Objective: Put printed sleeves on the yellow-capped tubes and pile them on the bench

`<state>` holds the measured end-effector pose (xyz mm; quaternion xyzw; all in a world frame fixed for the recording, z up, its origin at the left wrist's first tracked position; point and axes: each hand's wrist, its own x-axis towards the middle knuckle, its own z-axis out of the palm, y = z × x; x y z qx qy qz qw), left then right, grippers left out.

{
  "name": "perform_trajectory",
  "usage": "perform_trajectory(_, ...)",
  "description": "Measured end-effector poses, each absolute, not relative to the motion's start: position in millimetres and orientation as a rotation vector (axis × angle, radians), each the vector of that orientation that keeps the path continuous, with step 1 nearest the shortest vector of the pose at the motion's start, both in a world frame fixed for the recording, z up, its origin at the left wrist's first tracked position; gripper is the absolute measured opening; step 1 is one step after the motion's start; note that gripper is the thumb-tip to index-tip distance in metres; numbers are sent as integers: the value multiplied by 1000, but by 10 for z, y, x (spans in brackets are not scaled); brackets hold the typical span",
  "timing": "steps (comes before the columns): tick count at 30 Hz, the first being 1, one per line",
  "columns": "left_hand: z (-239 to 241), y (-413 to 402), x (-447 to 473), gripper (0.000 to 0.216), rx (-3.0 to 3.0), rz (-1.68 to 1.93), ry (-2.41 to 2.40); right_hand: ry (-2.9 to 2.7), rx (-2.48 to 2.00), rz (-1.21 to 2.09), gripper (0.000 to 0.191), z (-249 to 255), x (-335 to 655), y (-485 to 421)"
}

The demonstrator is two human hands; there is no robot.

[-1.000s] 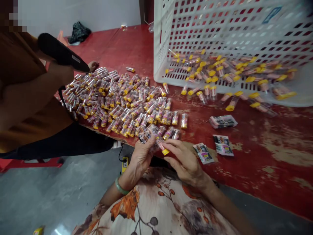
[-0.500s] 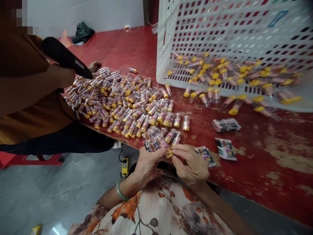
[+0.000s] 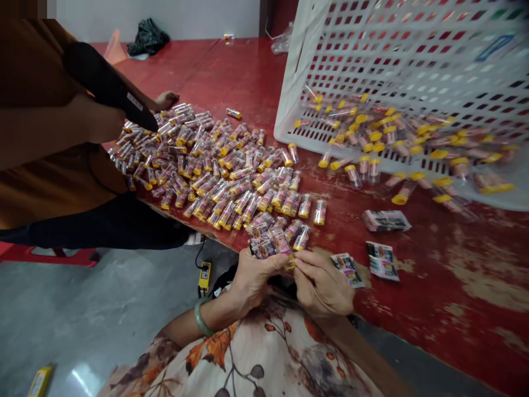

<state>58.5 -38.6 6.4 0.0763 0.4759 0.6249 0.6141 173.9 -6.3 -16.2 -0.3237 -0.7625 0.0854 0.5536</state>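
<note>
My left hand (image 3: 254, 278) is closed round small printed packets (image 3: 259, 242) and a clear yellow-capped tube (image 3: 281, 242), its thumb lying over the tube near the cap. Right beside the cap, the fingertips of my right hand (image 3: 324, 284) are pinched together; whatever they grip is too small to make out. A heap of similar filled tubes (image 3: 223, 176) spreads over the red table (image 3: 413, 264), reaching close to my left hand. To the right of my right hand lie one flat packet (image 3: 347, 269), another packet (image 3: 382, 260) and a stack of packets (image 3: 387, 220).
A white perforated crate (image 3: 285, 118) lies on its side at the back right, with yellow-capped tubes (image 3: 372, 132) spilling from it. At the left, a co-worker's hand (image 3: 101, 118) holds a black handheld device (image 3: 109, 85). A black plastic bag (image 3: 147, 38) sits at the back.
The view has shifted slightly. My left hand still holds the packets and tube, and my right fingers stay pinched by the cap, drawn in a little more tightly.
</note>
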Motion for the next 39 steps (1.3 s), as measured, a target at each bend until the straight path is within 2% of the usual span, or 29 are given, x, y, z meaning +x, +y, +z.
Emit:
perform_trajectory(7, 48, -334, 524, 36, 117, 1416, 1102, -1884, -718, 174, 21, -138, 1731, -40)
perform_trajectory(14, 32, -266, 252, 41, 228, 1242, 1062, -2033, -697, 788, 20, 97, 2044, 331)
perform_trajectory(20, 66, -261, 198, 49, 285, 1170, 1009, -1992, -677, 1031, 28, 143, 2000, 608)
perform_trajectory(22, 80, -262, 225, 45, 286, 1203, 1001, -1996, -683, 992, 40, 140, 1948, 527)
perform_trajectory(25, 90, -258, 275, 40, 268, 1302, 984, -2040, -652, 748, 52, 123, 1890, 302)
perform_trajectory(30, 128, -255, 355, 38, 242, 1366, 985, -2018, -645, 390, 38, 51, 1811, 37)
perform_trajectory(39, 174, -330, 422, 35, 225, 1386, 1011, -1952, -620, 133, 40, -35, 1763, -19)
